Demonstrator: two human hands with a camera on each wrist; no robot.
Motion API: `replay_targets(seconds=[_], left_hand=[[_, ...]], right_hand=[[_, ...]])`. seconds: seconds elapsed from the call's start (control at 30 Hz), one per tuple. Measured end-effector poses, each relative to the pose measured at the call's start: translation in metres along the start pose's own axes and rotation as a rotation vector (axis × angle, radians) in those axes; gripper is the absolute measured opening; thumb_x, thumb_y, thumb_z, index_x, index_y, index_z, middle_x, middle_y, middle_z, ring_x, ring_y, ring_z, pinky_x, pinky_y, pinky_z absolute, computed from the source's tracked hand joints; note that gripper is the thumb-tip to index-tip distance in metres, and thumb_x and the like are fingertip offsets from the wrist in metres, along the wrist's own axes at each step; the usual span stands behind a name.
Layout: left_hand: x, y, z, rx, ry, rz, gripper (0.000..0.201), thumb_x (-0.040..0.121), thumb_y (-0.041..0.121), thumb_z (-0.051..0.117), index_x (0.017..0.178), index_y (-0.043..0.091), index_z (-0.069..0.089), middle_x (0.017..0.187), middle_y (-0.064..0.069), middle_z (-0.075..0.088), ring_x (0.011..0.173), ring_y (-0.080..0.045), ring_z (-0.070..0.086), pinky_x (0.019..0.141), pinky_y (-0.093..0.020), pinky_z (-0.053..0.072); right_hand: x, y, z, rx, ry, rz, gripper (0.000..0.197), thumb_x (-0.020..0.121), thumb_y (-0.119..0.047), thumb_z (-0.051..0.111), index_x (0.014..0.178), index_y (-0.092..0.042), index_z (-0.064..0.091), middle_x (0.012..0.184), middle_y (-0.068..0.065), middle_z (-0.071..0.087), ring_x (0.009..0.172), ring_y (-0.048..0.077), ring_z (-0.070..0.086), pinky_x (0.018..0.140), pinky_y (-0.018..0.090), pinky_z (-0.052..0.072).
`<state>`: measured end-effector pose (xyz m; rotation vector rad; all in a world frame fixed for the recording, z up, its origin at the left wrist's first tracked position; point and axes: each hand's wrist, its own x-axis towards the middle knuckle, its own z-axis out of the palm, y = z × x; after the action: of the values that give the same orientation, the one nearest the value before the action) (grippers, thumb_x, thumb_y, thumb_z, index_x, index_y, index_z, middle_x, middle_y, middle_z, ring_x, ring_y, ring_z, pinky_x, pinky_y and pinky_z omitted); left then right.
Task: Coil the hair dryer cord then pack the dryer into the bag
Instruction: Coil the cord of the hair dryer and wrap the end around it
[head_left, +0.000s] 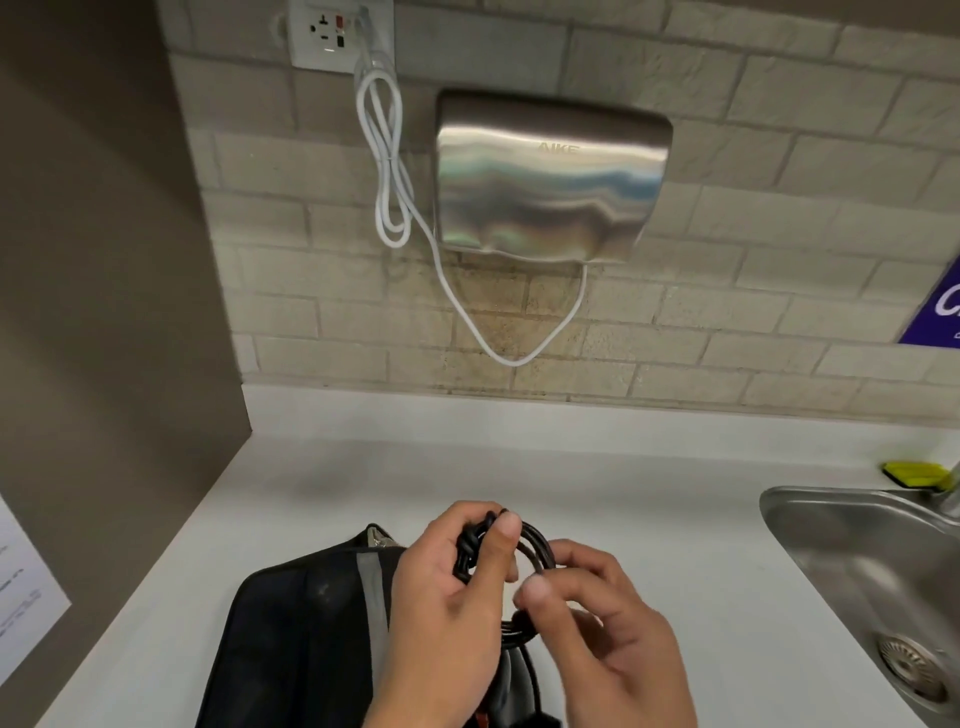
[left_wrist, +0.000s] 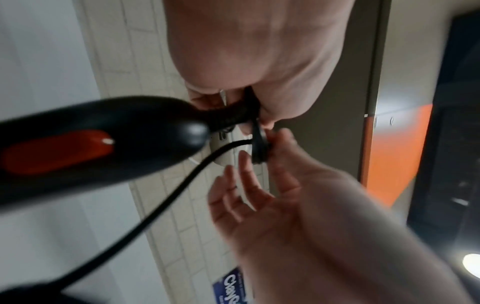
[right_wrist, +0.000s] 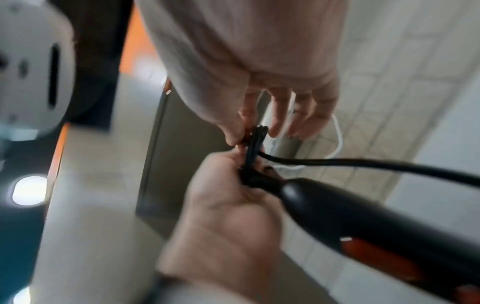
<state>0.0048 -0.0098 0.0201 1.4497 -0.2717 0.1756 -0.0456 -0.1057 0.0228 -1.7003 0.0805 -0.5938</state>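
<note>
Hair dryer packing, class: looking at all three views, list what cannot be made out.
- Hair dryer: its head is cut off by the edge in both wrist views; in the head view the hands hide it.
- Cord plug: not visible anywhere.
- Bag: its opening is cut off by the bottom edge of the head view.
- Paper notice: print too small and blurred.

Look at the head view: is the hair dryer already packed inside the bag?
No. Both hands hold the black cord above the bag.

1. The left hand (head_left: 441, 597) is bare: no glove, ring or watch shows.
2. The right hand (head_left: 597, 623) is bare too, with short, plain nails.
3. Both wrists nearest the counter (head_left: 571, 467) edge show no sleeve.
</note>
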Motion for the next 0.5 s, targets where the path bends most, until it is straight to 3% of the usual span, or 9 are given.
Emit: replay_targets(seconds=[0.07,0.13,0.17,0.27,0.33,0.4,0.5], left_hand=[[0.002,-0.007,0.001,0.088,0.022,0.078,0.025,0.084,0.058,0.058,0.081,0.036,0.068,0.07,0.004,0.058,0.064,-0.003,0.056,0.061,-0.01,0.042],[0.005,-0.01,0.002,0.172,0.041,0.13,0.025,0.081,0.062,0.055,0.083,0.039,0.066,0.079,0.002,0.059,0.076,-0.004,0.059,0.067,-0.007,0.043],[0.006,-0.011,0.003,0.205,0.049,0.148,0.027,0.079,0.062,0.053,0.084,0.04,0.066,0.081,0.002,0.059,0.08,-0.005,0.059,0.069,-0.006,0.043],[0.009,-0.015,0.005,0.251,0.078,0.192,0.028,0.079,0.063,0.05,0.083,0.04,0.066,0.08,0.004,0.059,0.079,-0.008,0.06,0.068,-0.008,0.044],[0.011,-0.017,0.004,0.251,0.089,0.213,0.027,0.081,0.062,0.05,0.082,0.04,0.065,0.079,0.007,0.06,0.08,-0.013,0.062,0.071,-0.021,0.05],[0.013,-0.017,0.003,0.253,0.095,0.228,0.026,0.082,0.061,0.05,0.082,0.04,0.065,0.085,0.014,0.063,0.084,-0.023,0.062,0.072,-0.041,0.054],[0.013,-0.017,0.001,0.286,0.114,0.276,0.024,0.083,0.061,0.049,0.084,0.042,0.065,0.091,0.016,0.064,0.089,-0.023,0.063,0.074,-0.047,0.053]], right_hand=[[0.005,-0.002,-0.009,0.164,-0.057,0.139,0.072,0.042,-0.082,0.068,0.059,-0.012,0.073,0.083,-0.009,0.067,0.059,0.008,0.06,0.063,0.021,0.049],[0.008,-0.001,-0.018,0.229,-0.097,0.222,0.088,0.038,-0.083,0.07,0.071,-0.002,0.071,0.073,-0.007,0.065,0.062,0.012,0.056,0.071,0.032,0.046],[0.008,0.0,-0.022,0.249,-0.115,0.241,0.092,0.036,-0.082,0.072,0.074,0.001,0.07,0.071,-0.007,0.065,0.063,0.012,0.057,0.072,0.032,0.045],[0.005,-0.008,-0.031,0.237,-0.155,0.208,0.083,0.026,-0.075,0.079,0.056,0.001,0.067,0.078,-0.005,0.069,0.059,0.008,0.061,0.063,0.009,0.047],[0.002,-0.013,-0.035,0.224,-0.161,0.177,0.069,0.025,-0.07,0.083,0.046,-0.007,0.062,0.075,-0.005,0.066,0.056,0.007,0.058,0.058,0.006,0.044],[-0.001,-0.011,-0.041,0.239,-0.196,0.172,0.064,0.028,-0.061,0.089,0.046,-0.007,0.06,0.073,-0.001,0.064,0.058,0.008,0.056,0.058,0.01,0.045],[-0.001,-0.003,-0.044,0.407,-0.245,0.296,0.054,0.019,-0.029,0.1,0.048,-0.006,0.061,0.065,0.02,0.066,0.06,0.021,0.066,0.056,0.021,0.053]])
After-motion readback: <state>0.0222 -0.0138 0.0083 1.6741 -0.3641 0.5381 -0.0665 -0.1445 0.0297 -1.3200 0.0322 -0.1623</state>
